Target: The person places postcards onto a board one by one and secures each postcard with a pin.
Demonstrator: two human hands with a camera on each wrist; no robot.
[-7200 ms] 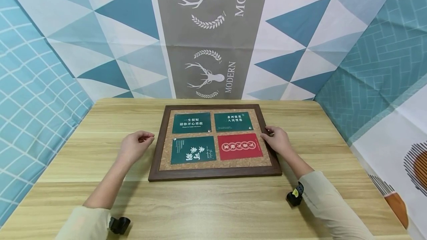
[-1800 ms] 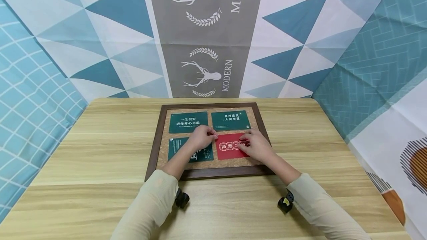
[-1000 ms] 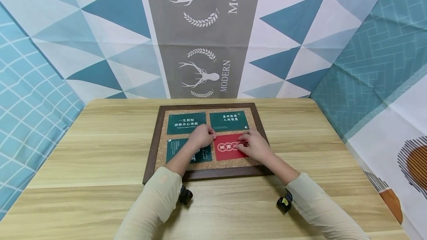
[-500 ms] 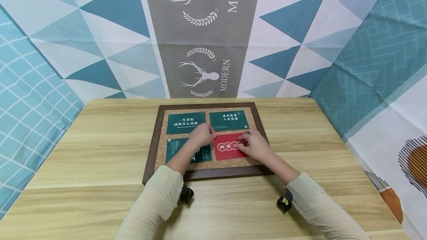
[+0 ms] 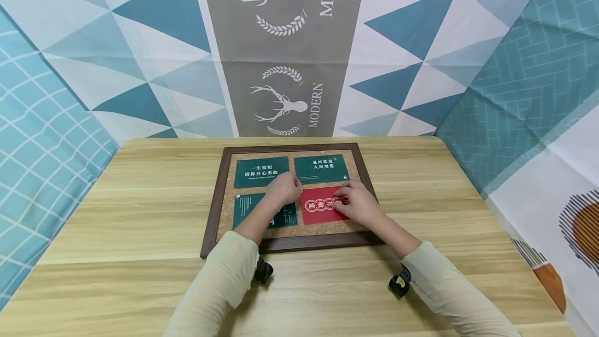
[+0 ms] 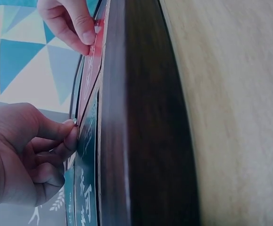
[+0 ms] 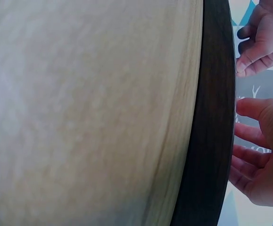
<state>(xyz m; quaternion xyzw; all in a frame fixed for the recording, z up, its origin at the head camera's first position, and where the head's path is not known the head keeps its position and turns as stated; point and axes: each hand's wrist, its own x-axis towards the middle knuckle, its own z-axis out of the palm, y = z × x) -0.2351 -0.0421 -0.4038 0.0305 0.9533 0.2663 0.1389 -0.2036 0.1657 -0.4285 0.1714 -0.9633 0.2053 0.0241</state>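
Note:
A cork board (image 5: 262, 234) in a dark brown frame lies on the table, bearing several cards. At the upper left corner of the red card (image 5: 323, 215), my left hand (image 5: 283, 190) pinches a small clear thumbtack (image 6: 75, 121) between thumb and forefinger. The tack's point meets the card's corner in the left wrist view. My right hand (image 5: 359, 203) rests on the red card's right part with fingers spread, covering some of its lettering. Green cards lie at upper left (image 5: 257, 170), upper right (image 5: 320, 169) and lower left, the last partly hidden by my left forearm.
Shiny tacks show at corners of the green cards, such as a tack (image 5: 346, 177) on the upper right one. The wooden table (image 5: 140, 212) reaches back to a patterned cloth wall (image 5: 398, 56). A black wrist camera (image 5: 399, 284) hangs under my right wrist, another under the left.
From beside the board, my left hand has moved in to the red card's corner, and my right hand has gone from the frame's right edge onto that card. Both have barely moved this last second.

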